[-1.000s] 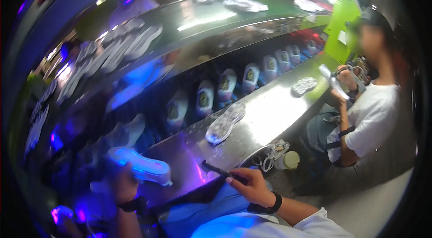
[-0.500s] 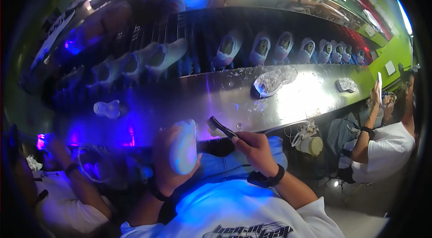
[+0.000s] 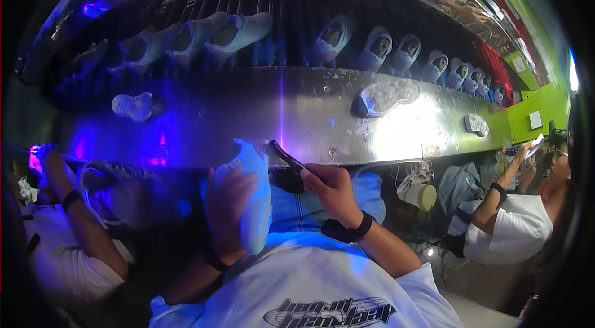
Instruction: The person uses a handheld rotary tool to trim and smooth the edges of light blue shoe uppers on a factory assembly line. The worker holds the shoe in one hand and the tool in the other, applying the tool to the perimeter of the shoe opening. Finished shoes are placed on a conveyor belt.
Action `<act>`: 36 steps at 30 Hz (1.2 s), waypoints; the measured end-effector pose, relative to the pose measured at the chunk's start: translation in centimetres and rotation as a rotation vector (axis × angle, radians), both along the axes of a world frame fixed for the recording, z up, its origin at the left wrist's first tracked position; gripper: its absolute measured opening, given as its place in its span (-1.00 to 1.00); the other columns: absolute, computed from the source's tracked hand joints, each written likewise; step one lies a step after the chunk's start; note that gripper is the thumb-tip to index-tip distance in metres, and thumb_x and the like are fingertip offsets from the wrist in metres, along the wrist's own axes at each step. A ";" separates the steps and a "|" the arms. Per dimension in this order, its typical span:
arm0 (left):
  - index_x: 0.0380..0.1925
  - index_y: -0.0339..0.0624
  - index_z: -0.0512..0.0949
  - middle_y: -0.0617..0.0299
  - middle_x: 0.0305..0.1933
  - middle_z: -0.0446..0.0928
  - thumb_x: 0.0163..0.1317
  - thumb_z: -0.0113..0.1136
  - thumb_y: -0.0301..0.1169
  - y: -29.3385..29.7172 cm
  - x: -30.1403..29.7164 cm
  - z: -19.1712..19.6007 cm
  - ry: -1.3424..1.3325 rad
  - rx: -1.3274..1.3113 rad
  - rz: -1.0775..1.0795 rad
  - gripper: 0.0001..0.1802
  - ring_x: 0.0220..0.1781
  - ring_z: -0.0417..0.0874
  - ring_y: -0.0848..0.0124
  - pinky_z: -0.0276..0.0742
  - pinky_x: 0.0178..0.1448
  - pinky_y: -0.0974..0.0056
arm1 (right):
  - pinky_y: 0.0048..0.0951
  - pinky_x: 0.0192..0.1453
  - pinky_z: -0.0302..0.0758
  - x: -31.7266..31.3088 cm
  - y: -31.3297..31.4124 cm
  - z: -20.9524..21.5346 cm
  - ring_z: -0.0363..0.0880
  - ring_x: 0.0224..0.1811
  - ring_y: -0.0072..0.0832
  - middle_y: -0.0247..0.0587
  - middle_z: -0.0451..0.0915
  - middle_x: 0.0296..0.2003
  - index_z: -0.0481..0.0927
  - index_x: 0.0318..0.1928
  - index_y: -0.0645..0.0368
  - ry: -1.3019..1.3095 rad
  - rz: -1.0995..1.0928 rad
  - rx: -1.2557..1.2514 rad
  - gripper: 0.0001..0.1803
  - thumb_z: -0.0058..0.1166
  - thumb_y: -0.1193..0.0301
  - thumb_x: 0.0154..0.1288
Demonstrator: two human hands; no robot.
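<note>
My left hand [image 3: 228, 207] is closed around a white shoe [image 3: 255, 219], held upright in front of my body under blue light. The fingers are somewhat blurred across the shoe's side. In my right hand [image 3: 331, 190] is a dark-handled brush [image 3: 286, 155], pinched between thumb and fingers. Its head points up and left and lies right beside the shoe's upper end; whether bristles and shoe touch, I cannot tell. Beyond both hands runs a metal ledge [image 3: 304, 123].
Several white shoes [image 3: 378, 46] stand in a row on the dark conveyor behind the ledge. On the ledge lie a pale sole-shaped piece [image 3: 133, 106], a larger sole-shaped tray [image 3: 390, 97] and a small block [image 3: 476, 124]. A pot [image 3: 421, 195] hangs at right. Co-workers sit on both sides.
The shoe has turned to stand more upright, showing its side, and the left hand has shifted over it. My right hand and brush have moved left and up, closer to the shoe. The view has shifted.
</note>
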State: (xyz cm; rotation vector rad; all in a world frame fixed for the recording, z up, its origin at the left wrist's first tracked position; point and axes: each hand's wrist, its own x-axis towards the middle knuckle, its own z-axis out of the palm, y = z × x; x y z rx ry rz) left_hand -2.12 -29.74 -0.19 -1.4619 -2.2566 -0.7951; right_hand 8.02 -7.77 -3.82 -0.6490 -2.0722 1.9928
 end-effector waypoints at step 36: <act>0.30 -0.17 0.41 -0.05 0.32 0.50 0.18 0.46 -0.27 3.9 1.9 3.4 -0.044 -0.044 0.154 -0.29 0.44 0.49 -0.10 0.10 0.63 -0.30 | -0.37 -0.30 0.45 7.9 -0.6 6.0 0.57 -0.44 -0.36 -0.07 0.65 -0.43 0.73 -0.03 0.41 0.261 0.144 0.205 -0.73 0.22 0.43 0.41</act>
